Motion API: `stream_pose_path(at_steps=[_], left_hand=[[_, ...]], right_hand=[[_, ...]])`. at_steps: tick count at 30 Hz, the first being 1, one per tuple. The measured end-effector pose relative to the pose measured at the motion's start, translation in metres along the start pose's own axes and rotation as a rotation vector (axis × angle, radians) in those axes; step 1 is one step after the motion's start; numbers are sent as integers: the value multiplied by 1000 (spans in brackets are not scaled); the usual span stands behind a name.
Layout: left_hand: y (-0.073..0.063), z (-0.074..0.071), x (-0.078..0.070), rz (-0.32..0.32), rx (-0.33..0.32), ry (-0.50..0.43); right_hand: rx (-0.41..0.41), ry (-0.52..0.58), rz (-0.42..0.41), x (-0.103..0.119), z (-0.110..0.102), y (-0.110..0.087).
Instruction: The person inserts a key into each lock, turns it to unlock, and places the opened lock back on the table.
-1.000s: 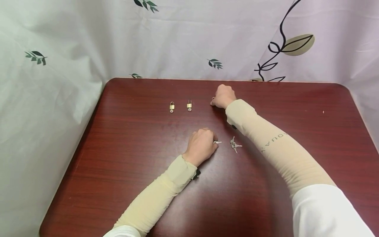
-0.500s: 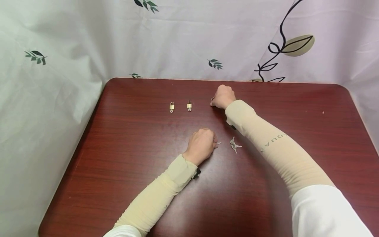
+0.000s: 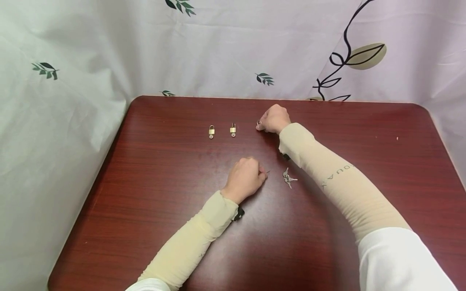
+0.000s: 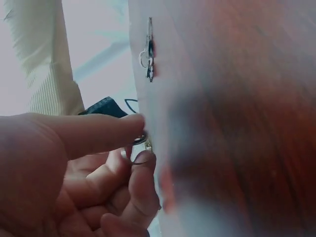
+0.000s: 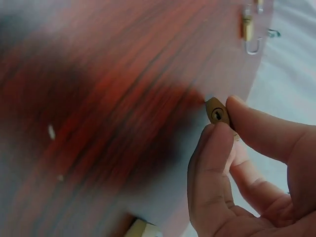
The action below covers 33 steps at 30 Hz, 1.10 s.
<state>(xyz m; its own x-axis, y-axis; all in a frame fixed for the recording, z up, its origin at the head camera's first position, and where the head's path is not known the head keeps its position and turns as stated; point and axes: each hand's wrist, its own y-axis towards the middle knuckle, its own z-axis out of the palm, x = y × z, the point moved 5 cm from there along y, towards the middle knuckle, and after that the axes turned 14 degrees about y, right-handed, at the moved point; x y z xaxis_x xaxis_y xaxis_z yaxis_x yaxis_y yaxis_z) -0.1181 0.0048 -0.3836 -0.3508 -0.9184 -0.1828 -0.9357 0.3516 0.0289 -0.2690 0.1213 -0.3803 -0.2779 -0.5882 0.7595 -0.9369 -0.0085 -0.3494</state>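
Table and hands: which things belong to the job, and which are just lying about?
Job:
padlock in the right hand
apparent key in the left hand
likely two other padlocks, key bunch

Lying about:
pale speck on the table

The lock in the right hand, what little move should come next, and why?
Probably bring the key in the left hand over to the lock: the right hand pinches the lock with its keyhole showing and no key in it, and the two hands are apart.
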Motion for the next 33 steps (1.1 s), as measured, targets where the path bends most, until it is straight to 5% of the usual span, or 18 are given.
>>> stream_pose_path(at_steps=[10, 16, 24, 33], left_hand=[[6, -11, 15, -113, -77, -205], [10, -17, 25, -187, -126, -437], [15, -20, 40, -290, -143, -717], [13, -17, 41, -319, -99, -852]], right_hand=[[172, 589, 126, -3, 0, -7], [249, 843, 137, 0, 0, -19], [286, 947, 98, 2, -4, -38], [300, 1011, 76, -6, -5, -57]])
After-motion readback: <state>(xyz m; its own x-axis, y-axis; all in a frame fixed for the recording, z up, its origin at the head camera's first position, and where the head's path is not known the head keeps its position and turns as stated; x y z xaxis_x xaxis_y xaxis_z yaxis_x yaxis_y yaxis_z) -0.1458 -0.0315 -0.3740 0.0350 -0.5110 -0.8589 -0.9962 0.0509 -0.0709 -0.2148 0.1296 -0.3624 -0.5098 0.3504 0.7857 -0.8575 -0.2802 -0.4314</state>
